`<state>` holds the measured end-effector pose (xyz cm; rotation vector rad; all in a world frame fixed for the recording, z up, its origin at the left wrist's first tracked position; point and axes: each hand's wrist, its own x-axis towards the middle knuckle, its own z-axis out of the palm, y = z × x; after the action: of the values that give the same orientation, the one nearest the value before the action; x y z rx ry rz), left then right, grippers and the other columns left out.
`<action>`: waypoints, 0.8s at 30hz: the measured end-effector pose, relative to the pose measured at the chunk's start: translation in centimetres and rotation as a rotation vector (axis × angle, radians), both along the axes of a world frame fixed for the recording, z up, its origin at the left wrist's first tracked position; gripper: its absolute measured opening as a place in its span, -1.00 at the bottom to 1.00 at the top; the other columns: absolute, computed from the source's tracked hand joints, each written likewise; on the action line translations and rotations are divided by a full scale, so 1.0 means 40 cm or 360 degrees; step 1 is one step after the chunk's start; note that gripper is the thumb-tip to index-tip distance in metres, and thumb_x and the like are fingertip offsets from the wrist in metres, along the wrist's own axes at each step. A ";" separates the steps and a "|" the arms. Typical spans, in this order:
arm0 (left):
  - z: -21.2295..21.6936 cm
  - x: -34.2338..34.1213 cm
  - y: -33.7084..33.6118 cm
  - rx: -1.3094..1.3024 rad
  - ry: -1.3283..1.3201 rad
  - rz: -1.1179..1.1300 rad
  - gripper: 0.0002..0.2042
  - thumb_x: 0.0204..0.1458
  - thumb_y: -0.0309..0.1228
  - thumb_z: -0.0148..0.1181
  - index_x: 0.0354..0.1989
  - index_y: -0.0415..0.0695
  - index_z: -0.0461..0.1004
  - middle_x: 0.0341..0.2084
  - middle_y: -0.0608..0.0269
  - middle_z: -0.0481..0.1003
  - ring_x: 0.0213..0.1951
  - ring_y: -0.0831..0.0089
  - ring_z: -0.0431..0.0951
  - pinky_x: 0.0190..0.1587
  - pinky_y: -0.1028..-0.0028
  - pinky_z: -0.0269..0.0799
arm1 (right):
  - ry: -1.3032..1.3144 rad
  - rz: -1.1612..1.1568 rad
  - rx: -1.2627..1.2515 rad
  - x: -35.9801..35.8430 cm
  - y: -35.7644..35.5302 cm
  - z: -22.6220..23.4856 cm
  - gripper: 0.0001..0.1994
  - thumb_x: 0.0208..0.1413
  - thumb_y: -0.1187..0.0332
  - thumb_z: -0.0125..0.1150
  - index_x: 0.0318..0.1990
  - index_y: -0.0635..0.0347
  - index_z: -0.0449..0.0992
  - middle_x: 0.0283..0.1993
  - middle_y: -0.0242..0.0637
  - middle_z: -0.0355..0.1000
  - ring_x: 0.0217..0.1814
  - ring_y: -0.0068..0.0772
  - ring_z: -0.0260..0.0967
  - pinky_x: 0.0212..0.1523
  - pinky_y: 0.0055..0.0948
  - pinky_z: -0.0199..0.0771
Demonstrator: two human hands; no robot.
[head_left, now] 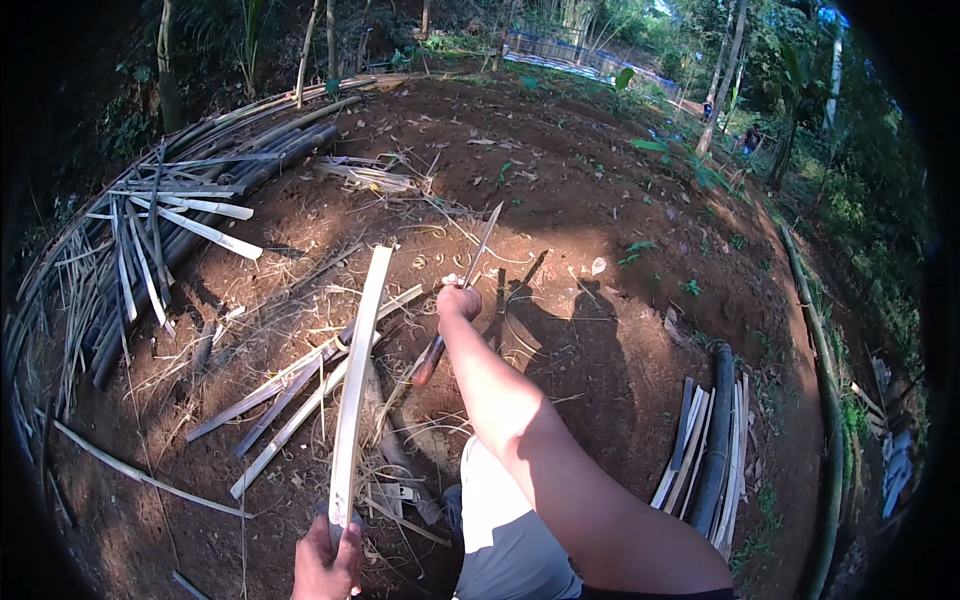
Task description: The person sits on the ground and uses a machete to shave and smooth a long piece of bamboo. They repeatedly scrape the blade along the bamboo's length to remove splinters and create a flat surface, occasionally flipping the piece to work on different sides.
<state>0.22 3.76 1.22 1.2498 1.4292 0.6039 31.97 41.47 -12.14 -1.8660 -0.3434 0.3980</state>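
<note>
Site is outdoors: brown bare soil [630, 250], part sun, part shade, littered with dry leaves, curled shavings [440, 262] and small green seedlings [640, 248]. Left hand [328, 556] at bottom, fingers closed on the lower end of a pale split-bamboo slat [357, 385], which stands lengthwise ahead of it. Right hand [459, 300] reached forward, fingers wrapped round a long-handled knife [482, 247]; blade points up and away, brown butt end below the fist. Blade and slat are apart. More split strips [290, 455] lie on the soil behind the slat. Left side: bamboo pole pile [205, 225] with loose strips on top. Right: strip bundle [690, 440] beside a dark pole [713, 440], then a long green bamboo pole [822, 400]. Trees [722, 75] and undergrowth ring the plot.
</note>
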 end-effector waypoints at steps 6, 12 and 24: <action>-0.033 -0.074 0.055 0.0477 -0.0297 0.0647 -0.76 0.34 -0.18 -0.09 -0.24 -0.09 0.23 -0.72 0.40 0.21 -0.82 0.62 0.21 -0.84 0.58 0.20 | 0.0112 0.0089 -0.0114 0.017 -0.006 -0.026 -0.54 -0.02 -0.07 0.43 -0.36 0.22 0.59 -0.51 -0.27 0.52 -0.49 -0.34 0.49 -0.46 -0.32 0.46; -0.053 -0.102 0.119 0.0798 -0.0546 0.1166 -0.74 0.36 -0.13 -0.13 -0.26 -0.05 0.23 -0.64 0.36 0.31 -0.76 0.58 0.31 -0.75 0.59 0.26 | 0.0447 0.1173 0.0077 -0.150 -0.158 0.157 -0.64 0.12 0.12 0.34 -0.43 0.26 0.45 -0.59 -0.39 0.33 -0.72 -0.50 0.20 -0.75 -0.42 0.17; -0.148 -0.206 0.183 0.0758 -0.1072 0.1183 -0.66 0.28 -0.31 0.10 0.15 -0.18 0.37 -0.19 0.37 0.45 -0.24 0.65 0.42 -0.23 0.59 0.35 | 0.0155 0.2751 -0.0160 -0.481 -0.552 0.290 -0.55 -0.06 -0.03 0.45 -0.33 0.25 0.64 -0.46 -0.29 0.53 -0.44 -0.42 0.44 -0.29 -0.40 0.46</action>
<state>-8.01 11.09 -4.70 0.6852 1.1549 1.7650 12.73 19.39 -0.53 -1.1693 -1.8528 1.6138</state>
